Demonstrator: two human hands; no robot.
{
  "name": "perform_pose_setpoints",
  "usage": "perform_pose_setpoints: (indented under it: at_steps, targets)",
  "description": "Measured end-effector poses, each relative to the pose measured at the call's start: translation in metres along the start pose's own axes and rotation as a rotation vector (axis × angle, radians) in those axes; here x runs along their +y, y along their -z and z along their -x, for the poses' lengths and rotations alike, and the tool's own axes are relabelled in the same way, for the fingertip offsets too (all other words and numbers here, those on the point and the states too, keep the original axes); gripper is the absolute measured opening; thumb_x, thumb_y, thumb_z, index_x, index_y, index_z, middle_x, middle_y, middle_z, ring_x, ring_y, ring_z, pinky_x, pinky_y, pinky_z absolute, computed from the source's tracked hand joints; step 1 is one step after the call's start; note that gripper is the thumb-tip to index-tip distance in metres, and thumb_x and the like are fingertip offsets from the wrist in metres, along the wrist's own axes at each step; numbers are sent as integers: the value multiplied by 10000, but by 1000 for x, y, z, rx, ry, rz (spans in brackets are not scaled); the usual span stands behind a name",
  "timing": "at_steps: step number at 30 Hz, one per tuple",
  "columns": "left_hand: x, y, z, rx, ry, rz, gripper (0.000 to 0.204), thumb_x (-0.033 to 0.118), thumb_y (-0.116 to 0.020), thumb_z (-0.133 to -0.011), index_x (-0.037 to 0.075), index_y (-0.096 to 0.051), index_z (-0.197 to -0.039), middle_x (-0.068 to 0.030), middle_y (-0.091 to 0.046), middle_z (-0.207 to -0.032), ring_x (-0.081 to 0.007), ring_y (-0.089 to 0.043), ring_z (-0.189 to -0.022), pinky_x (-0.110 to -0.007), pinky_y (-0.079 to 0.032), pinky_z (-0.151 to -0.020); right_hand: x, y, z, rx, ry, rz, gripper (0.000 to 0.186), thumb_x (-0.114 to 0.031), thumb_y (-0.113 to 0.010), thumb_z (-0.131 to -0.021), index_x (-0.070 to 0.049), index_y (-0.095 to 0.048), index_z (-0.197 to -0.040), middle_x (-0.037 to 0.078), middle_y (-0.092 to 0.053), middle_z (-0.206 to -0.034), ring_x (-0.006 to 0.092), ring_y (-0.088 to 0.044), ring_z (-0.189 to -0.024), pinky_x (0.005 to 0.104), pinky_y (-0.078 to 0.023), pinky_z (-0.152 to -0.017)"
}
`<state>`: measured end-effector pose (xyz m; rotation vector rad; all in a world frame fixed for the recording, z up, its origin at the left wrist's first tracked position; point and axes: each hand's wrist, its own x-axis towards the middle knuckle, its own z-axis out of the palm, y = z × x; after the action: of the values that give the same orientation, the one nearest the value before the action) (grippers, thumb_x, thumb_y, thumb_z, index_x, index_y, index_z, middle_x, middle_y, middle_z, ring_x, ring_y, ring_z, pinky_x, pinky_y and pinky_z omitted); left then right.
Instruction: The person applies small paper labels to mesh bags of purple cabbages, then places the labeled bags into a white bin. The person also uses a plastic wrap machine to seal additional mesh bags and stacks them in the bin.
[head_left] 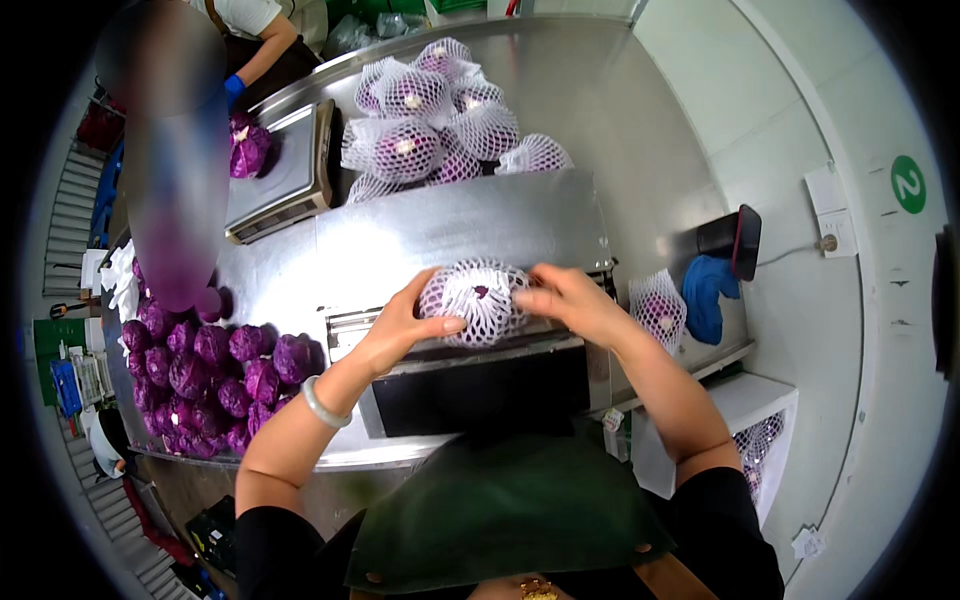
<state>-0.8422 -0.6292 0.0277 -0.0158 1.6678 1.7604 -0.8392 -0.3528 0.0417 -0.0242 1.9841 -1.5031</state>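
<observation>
I hold a red cabbage in white foam mesh netting (472,300) over a steel wrapping machine (480,395) in front of me. My left hand (410,320) is curved round its left side, the thumb across the front. My right hand (565,300) grips its right side, with the fingertips blurred. Bare purple cabbages (210,365) are piled at my lower left. Several netted cabbages (405,145) lie beyond the raised steel shelf, and one more netted cabbage (655,310) sits to the right of my right hand.
A scale (277,185) with a cabbage beside it stands at back left, near a co-worker's blue-gloved hand (234,87). A blue cloth (708,300) and dark holder (725,240) sit at right by the wall. A white bin (770,395) stands below. A translucent smear obscures the upper left.
</observation>
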Motion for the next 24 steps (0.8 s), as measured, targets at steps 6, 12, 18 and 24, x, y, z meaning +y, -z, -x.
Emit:
perform_pose_setpoints:
  at_steps: [6,12,18,24]
  targets:
    - [-24,-39,83,-219,562,303,817,689,-401,-955,75,-353,-1491,-169,-535,-1381,-291,-567,-1232,-457,-525,-986,24,-48,86,-224,-262,-268,384,-320,-745,-895,41,-627,-950,81,-686,-823,123,-672,-733,257,-537,-651]
    - [-132,-44,117,-233,471,513,560,351,-591,-992,-102,-495,-1308,-201,-623,-1252,-267,-616,-1174,-395,-516,-1019,136,-98,119,141,-287,-377,440,-392,-761,-873,-28,-571,-714,10,-574,-628,74,-551,-551,246,-440,-491]
    - [-199,-59,120,296,177,244,396,330,-492,-1052,10,-621,-856,-72,-646,-717,-142,-638,-649,-283,-549,-647,180,-141,122,560,-191,-386,430,-328,-566,-1013,-21,-540,-712,-18,-497,-595,57,-433,-520,290,-355,-472]
    - [-228,-45,82,633,-93,-739,355,281,-572,-1008,60,-530,-734,-57,-516,-525,-144,-509,-421,-334,-404,-409,226,-134,112,919,-86,537,428,-375,-589,-973,-26,-542,-730,186,-600,-628,353,-587,-566,431,-461,-536]
